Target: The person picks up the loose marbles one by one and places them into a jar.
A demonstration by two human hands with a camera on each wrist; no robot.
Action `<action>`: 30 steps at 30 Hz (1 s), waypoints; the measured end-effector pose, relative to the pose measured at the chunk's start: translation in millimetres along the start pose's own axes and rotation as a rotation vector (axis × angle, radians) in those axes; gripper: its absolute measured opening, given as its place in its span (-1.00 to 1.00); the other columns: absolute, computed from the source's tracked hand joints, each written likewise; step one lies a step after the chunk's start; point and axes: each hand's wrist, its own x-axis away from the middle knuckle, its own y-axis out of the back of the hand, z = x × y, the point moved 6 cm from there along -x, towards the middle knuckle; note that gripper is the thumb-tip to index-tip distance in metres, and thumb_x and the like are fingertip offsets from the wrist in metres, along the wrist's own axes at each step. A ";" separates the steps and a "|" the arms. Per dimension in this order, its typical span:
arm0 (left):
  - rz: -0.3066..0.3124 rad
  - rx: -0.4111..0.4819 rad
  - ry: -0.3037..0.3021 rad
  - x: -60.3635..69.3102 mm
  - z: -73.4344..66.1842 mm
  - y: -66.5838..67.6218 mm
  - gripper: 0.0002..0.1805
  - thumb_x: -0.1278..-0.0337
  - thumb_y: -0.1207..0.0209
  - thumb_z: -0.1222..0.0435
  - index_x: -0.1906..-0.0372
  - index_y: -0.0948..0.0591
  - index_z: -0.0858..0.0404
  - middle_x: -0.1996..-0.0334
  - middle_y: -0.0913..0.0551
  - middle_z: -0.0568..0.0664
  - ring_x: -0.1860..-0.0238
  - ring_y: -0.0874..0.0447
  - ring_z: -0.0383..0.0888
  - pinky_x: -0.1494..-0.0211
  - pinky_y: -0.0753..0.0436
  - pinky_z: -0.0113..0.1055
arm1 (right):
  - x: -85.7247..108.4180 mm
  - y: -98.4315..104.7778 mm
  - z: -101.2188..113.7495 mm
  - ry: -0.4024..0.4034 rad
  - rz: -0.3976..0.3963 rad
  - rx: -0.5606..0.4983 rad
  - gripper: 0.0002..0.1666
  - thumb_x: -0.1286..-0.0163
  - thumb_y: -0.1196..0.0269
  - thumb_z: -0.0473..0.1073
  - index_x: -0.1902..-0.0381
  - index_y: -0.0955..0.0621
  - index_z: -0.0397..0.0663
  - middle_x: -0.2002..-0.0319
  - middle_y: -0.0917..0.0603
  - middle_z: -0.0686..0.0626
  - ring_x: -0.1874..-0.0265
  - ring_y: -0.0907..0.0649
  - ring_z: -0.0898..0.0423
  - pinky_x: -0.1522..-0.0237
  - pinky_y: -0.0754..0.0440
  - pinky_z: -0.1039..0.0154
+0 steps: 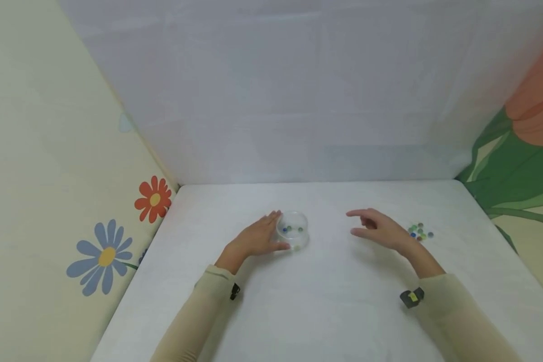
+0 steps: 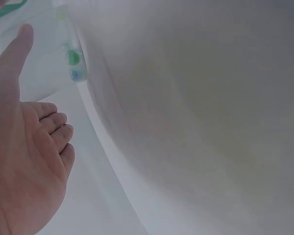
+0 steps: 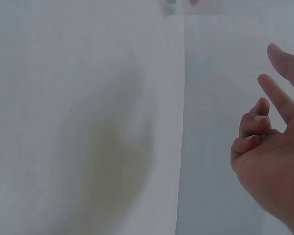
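Clear cup (image 1: 294, 217) on table (image 1: 344, 306), w/ marbles (image 1: 300, 230) in, is held by L hand (image 1: 255, 238). R hand (image 1: 381, 231): thumb + pointer spread, nothing seen held. Prob. mid-fill; next, marble pile (image 1: 420, 231) must be reached.

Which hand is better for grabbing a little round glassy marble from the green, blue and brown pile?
Probably the right hand: it holds nothing and is much nearer the marble pile. The left hand is farther away, beside the clear, round, plastic-looking container.
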 end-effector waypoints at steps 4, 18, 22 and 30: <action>0.000 -0.003 -0.001 -0.3 -0.4 1.5 0.19 -0.20 -0.07 -0.42 -0.65 0.09 0.23 -0.64 0.07 0.09 -0.63 0.09 0.04 -0.65 -0.03 -0.11 | 11.5 16.2 -10.9 -0.028 -0.020 0.016 -0.38 -0.45 -0.32 -0.01 -0.40 -0.50 0.01 0.21 -0.45 -0.08 0.24 -0.41 0.01 0.32 -0.44 0.27; -0.007 -0.023 -0.018 -0.4 -2.1 2.1 0.18 -0.22 -0.07 -0.40 -0.64 0.07 0.25 -0.63 0.04 0.10 -0.63 0.10 0.00 -0.65 -0.01 -0.14 | 46.3 51.6 -45.8 -0.085 -0.063 0.087 -0.32 -0.47 -0.29 0.06 -0.43 -0.44 -0.07 0.17 -0.45 -0.09 0.19 -0.40 0.03 0.29 -0.46 0.30; -0.009 -0.027 -0.017 0.2 -1.0 1.5 0.18 -0.22 -0.07 -0.40 -0.64 0.07 0.24 -0.63 0.04 0.10 -0.63 0.10 0.00 -0.65 0.00 -0.15 | 52.2 55.6 -52.1 -0.088 -0.061 0.081 -0.31 -0.47 -0.29 0.04 -0.44 -0.43 -0.09 0.18 -0.43 -0.10 0.20 -0.39 0.03 0.32 -0.44 0.31; 0.000 -0.046 -0.019 -0.3 1.0 -1.0 0.17 -0.22 -0.02 -0.43 -0.65 0.10 0.22 -0.64 0.08 0.07 -0.64 0.14 -0.03 -0.66 0.03 -0.18 | 67.7 66.5 -67.4 -0.106 -0.060 0.106 -0.29 -0.49 -0.27 0.07 -0.47 -0.40 -0.07 0.10 -0.47 -0.14 0.19 -0.40 0.06 0.32 -0.44 0.34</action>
